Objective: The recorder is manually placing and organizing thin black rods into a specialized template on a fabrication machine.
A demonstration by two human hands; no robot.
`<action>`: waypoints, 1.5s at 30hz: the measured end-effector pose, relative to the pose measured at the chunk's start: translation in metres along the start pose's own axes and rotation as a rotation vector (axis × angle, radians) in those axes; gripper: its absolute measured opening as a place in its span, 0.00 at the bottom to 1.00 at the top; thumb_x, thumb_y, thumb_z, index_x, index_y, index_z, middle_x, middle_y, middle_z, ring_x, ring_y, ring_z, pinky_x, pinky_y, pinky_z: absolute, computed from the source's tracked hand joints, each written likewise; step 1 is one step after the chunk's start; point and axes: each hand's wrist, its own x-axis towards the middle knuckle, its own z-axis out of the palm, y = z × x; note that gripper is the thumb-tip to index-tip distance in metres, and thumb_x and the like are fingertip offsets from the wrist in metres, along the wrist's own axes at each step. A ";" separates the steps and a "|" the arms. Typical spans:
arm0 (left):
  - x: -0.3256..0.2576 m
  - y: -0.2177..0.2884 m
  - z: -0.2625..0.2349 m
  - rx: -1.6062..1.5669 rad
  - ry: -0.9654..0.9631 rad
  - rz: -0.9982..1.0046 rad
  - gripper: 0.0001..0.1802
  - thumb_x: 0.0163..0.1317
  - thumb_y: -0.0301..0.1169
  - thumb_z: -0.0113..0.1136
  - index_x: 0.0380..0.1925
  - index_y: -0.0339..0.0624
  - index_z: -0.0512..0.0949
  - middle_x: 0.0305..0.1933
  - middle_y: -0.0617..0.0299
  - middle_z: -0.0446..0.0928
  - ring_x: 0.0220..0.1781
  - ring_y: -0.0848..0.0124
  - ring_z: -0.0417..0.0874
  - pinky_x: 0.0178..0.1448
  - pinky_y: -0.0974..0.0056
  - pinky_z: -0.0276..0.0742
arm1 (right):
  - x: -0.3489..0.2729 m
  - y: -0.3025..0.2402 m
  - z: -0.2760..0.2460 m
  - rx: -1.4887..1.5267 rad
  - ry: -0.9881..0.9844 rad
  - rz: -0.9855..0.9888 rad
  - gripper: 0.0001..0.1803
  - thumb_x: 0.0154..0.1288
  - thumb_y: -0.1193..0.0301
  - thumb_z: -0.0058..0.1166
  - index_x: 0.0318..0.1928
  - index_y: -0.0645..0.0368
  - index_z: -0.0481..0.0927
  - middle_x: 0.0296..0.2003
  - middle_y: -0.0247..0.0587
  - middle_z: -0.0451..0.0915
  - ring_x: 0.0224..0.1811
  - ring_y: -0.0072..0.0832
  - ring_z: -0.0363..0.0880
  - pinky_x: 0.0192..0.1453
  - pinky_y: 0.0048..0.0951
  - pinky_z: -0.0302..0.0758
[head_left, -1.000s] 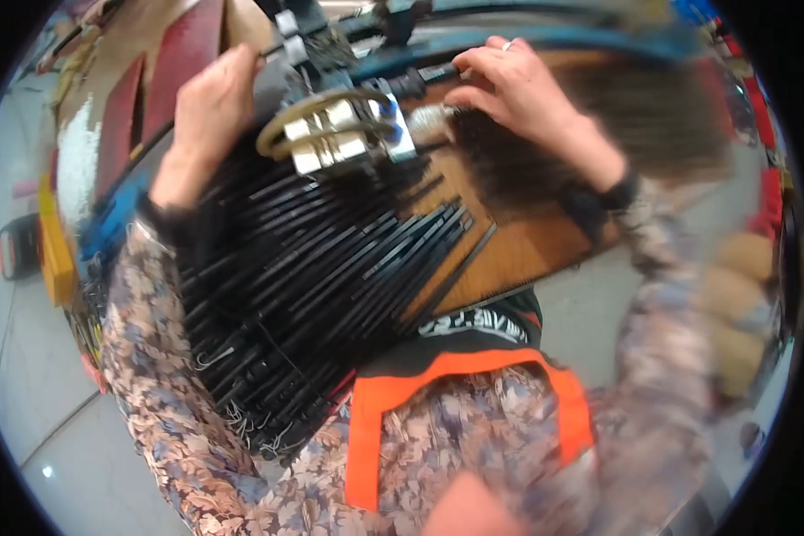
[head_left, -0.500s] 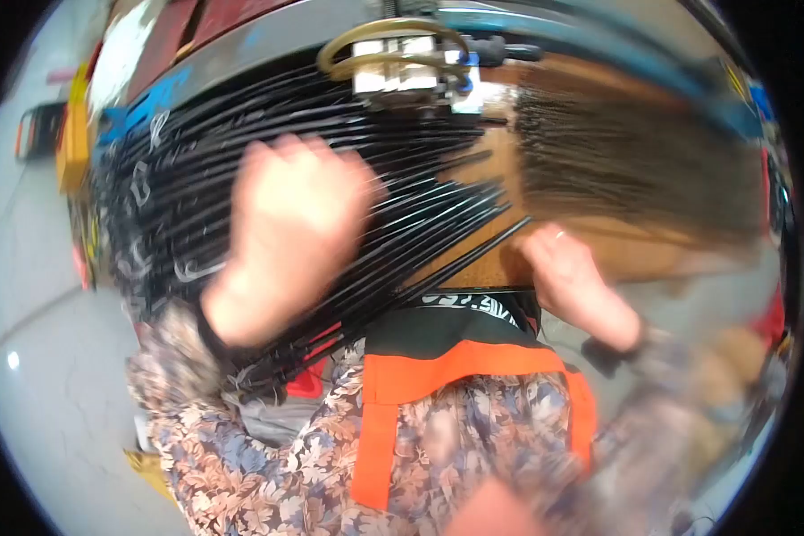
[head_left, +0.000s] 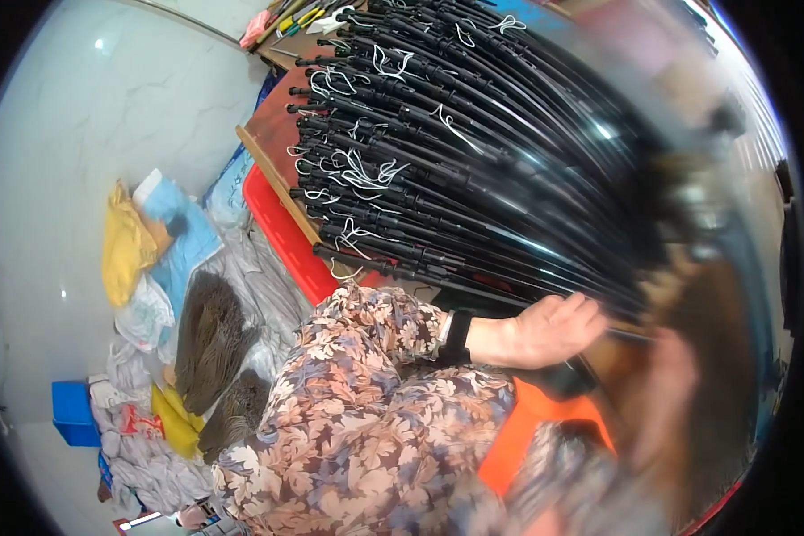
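Note:
Many long black rods (head_left: pixel 509 205), several with white string loops (head_left: pixel 366 170) at their left ends, lie side by side in a fan across the table. My left hand (head_left: pixel 554 332) is at the near edge of the fan, its fingers curled round a black rod whose tip shows just past the knuckles. To its right, by the rods' right ends, my right hand (head_left: pixel 668 393) is smeared by motion. Its fingers and anything in them cannot be made out.
At the table's left end stands a red bin (head_left: pixel 286 237). Plastic bags (head_left: pixel 183 241), dark bundles of thin strands (head_left: pixel 210 335) and a blue box (head_left: pixel 76 413) lie on the floor at left. Tools (head_left: pixel 299 20) lie at the far left.
The view has swung left, showing the rods' looped ends and the floor. My left hand has come down from above the rods to their near edge. My right hand is now more blurred.

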 end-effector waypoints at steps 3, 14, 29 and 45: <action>0.011 -0.005 -0.007 -0.014 0.053 0.006 0.10 0.47 0.29 0.57 0.32 0.42 0.75 0.30 0.63 0.71 0.34 0.70 0.76 0.25 0.71 0.75 | 0.011 0.005 -0.002 0.110 0.013 0.092 0.18 0.73 0.66 0.53 0.52 0.68 0.82 0.39 0.34 0.81 0.39 0.19 0.74 0.45 0.21 0.69; 0.080 -0.001 -0.038 0.166 -0.264 0.472 0.15 0.50 0.26 0.57 0.40 0.39 0.74 0.31 0.60 0.71 0.33 0.64 0.76 0.33 0.63 0.77 | 0.020 0.057 0.003 -0.284 0.176 -1.058 0.33 0.49 0.71 0.70 0.59 0.61 0.78 0.42 0.42 0.82 0.48 0.44 0.78 0.50 0.42 0.77; 0.208 -0.010 -0.044 0.224 -0.122 0.845 0.21 0.49 0.19 0.57 0.47 0.39 0.75 0.30 0.56 0.69 0.35 0.59 0.75 0.38 0.58 0.75 | 0.017 0.110 -0.097 -0.598 0.963 -0.395 0.48 0.50 0.57 0.75 0.67 0.66 0.68 0.33 0.41 0.80 0.33 0.30 0.80 0.38 0.31 0.78; 0.182 -0.034 -0.115 0.305 0.074 0.676 0.19 0.54 0.20 0.60 0.48 0.41 0.79 0.28 0.55 0.69 0.31 0.57 0.74 0.34 0.55 0.71 | 0.023 0.036 -0.078 -0.381 0.852 -0.931 0.27 0.58 0.74 0.66 0.61 0.52 0.80 0.23 0.35 0.75 0.25 0.22 0.74 0.26 0.25 0.72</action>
